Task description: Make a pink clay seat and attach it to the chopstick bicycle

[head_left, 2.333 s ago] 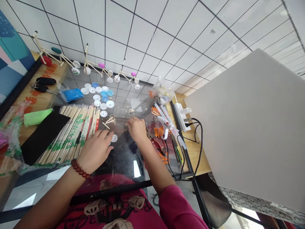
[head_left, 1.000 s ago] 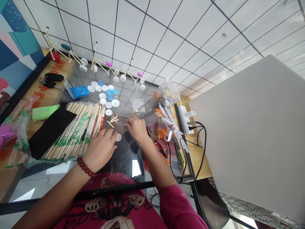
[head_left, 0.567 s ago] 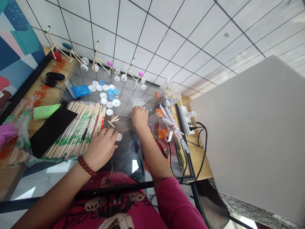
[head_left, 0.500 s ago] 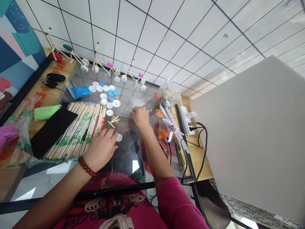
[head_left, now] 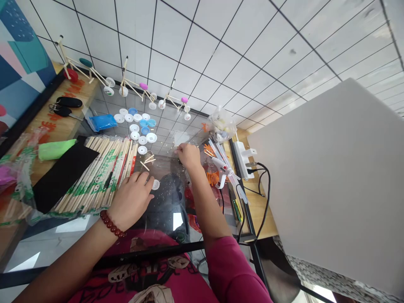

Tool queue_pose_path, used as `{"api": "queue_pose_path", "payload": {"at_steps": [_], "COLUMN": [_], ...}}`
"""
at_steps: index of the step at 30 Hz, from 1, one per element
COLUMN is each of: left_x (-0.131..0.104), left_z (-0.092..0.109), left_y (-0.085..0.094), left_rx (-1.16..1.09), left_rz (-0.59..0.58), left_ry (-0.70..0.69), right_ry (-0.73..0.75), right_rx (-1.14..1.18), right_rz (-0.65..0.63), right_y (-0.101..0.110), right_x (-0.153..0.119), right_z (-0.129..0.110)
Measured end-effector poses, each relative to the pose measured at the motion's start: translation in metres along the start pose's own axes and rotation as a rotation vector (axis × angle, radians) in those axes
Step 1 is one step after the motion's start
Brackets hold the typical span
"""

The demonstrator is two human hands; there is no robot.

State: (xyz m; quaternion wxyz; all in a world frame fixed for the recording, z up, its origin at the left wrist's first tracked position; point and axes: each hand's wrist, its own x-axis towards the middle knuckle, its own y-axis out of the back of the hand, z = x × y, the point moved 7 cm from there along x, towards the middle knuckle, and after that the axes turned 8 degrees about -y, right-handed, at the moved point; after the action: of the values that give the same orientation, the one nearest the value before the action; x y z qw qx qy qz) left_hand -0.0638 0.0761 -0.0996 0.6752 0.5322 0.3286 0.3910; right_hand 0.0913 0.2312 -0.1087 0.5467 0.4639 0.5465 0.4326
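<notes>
My left hand (head_left: 132, 195), with a red bead bracelet on its wrist, lies on the glass tabletop at the edge of the chopstick bundle (head_left: 94, 176). Its fingers are loosely stretched and the thumb stands apart. Just beyond the fingertips is a white bottle cap (head_left: 155, 184). My right hand (head_left: 189, 156) is closed, fingertips down against the glass beside a translucent whitish patch (head_left: 181, 138). Anything within those fingers is too small or hidden to make out. Short cut sticks (head_left: 147, 160) lie between the hands, and white and blue caps (head_left: 143, 123) are spread behind them.
Stick-built tricycle models (head_left: 139, 86) stand along the tiled wall. On the right are a white glue gun (head_left: 222, 170), clear glue sticks, a power strip (head_left: 244, 158) and black cables. A plastic bag (head_left: 221, 124) sits behind. Left: black sheet (head_left: 63, 179), blue packet (head_left: 103, 122), keys (head_left: 63, 110).
The view has shifted slightly. My right hand has moved a little to the right and nearer to me, still closed. My left hand stays by the white cap.
</notes>
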Motion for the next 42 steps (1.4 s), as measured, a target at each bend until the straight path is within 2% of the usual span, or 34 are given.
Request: {"api": "queue_pose_path", "payload": {"at_steps": [3, 7, 10, 13, 19, 21, 25, 31, 37, 42], "left_x": [0.0, 0.0, 0.0, 0.0, 0.0, -0.001, -0.001, 0.0, 0.001, 0.001], "left_z": [0.0, 0.0, -0.001, -0.001, 0.002, 0.002, 0.002, 0.001, 0.0, -0.002], "left_y": [0.0, 0.0, -0.001, -0.001, -0.001, -0.001, -0.002, -0.002, -0.002, -0.003], "left_rx": [0.002, -0.002, -0.007, -0.005, 0.023, 0.026, 0.034, 0.039, 0.019, 0.014], "left_rz": [-0.003, -0.001, 0.001, -0.004, -0.027, -0.023, -0.018, -0.011, -0.012, 0.0], "left_ry": [-0.002, -0.002, 0.005, 0.005, -0.008, -0.008, -0.013, -0.011, -0.007, 0.006], "right_ry": [0.008, 0.09, 0.03, -0.017, 0.127, 0.13, 0.056, 0.057, 0.1, 0.034], "right_rx": [0.018, 0.041, 0.028, 0.013, -0.007, -0.016, -0.04, -0.078, -0.106, -0.117], "right_rz": [-0.013, -0.039, 0.025, 0.021, -0.063, -0.078, -0.008, 0.07, 0.063, 0.114], "right_y": [-0.002, -0.007, -0.004, -0.002, -0.004, -0.005, -0.002, -0.002, -0.005, -0.003], "right_x": [0.006, 0.007, 0.013, 0.015, -0.013, -0.019, -0.007, 0.02, 0.018, 0.023], "right_z": [-0.013, -0.026, -0.016, -0.002, 0.0, 0.004, 0.016, 0.006, -0.003, 0.005]}}
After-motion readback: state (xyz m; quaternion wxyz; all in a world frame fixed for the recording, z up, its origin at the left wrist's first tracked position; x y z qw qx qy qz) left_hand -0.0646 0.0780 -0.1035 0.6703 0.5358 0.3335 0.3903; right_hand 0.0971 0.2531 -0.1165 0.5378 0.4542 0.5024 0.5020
